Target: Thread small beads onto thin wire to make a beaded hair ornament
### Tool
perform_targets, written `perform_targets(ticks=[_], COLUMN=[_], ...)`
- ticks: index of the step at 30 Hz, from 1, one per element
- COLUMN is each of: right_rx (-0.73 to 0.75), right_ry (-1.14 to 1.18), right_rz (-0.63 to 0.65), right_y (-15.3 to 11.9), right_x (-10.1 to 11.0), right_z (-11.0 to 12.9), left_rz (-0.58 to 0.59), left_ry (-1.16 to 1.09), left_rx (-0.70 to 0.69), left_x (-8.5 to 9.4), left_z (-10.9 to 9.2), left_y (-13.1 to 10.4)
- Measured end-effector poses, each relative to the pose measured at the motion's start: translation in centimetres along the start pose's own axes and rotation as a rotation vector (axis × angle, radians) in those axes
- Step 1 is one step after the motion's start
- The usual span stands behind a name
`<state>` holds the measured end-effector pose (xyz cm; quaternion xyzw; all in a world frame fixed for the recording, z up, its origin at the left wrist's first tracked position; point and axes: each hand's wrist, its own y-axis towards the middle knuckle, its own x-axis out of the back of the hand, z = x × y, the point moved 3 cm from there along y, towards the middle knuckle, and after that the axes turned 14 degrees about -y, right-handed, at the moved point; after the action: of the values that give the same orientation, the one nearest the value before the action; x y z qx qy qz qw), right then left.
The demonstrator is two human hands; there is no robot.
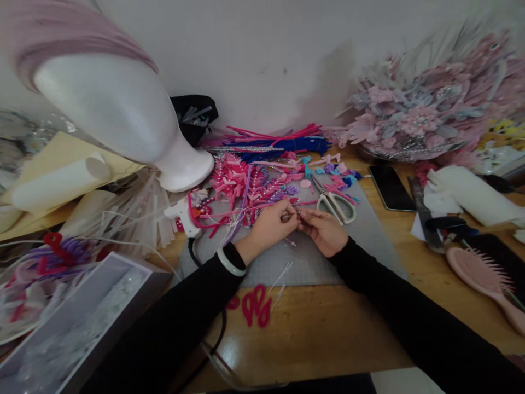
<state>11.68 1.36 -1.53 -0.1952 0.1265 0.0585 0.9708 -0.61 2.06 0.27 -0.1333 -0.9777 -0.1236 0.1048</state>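
Note:
Over the grey cutting mat (295,268), my left hand (274,223) and my right hand (322,229) meet fingertip to fingertip. Each is closed in a pinch on something small and dark, too small to name. Thin white thread (233,218) lies in loops beside my left wrist. Just behind my right hand are white-handled scissors (337,206). Pink and red fuzzy pieces (233,180) are heaped behind my hands. A white glue gun (184,216) lies to the left. Dark red fuzzy loops (256,306) rest near the table's front edge.
A white mannequin head (110,109) stands at the back left, near bundled fuzzy stems (287,143). A box of clear pieces (135,268) sits front left. At right are a phone (392,189), a pink hairbrush (476,271) and a pink flower arrangement (418,120).

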Motion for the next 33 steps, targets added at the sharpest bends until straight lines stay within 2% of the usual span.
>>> perform_targets(ticks=[10, 33], right_rx=[0.016, 0.096], right_ry=[0.003, -0.017], right_rz=[0.027, -0.033], right_y=[-0.04, -0.35], right_x=[0.05, -0.23], right_z=[0.03, 0.21], left_rz=[-0.003, -0.01], left_ry=[-0.013, -0.04], left_rx=[-0.009, 0.014], left_x=[-0.01, -0.01], left_z=[-0.02, -0.01], left_y=[-0.04, 0.05])
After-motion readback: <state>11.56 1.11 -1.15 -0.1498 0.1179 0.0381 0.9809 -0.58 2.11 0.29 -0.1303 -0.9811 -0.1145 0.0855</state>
